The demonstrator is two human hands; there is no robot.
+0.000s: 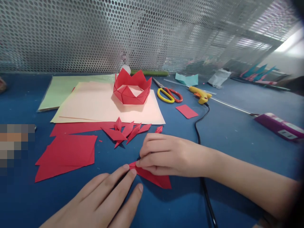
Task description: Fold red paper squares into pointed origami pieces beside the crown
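Apparent step: creasing. At lower centre, left hand, fingers spread, steadies the red paper; right hand curls over it, grip indeterminable. Next press likely requires aligned edges.

Soft, even light; white glare at upper right
Faint shadows mark the blue tabletop; the right edge blurs dark, pixel blocks cover the far left.
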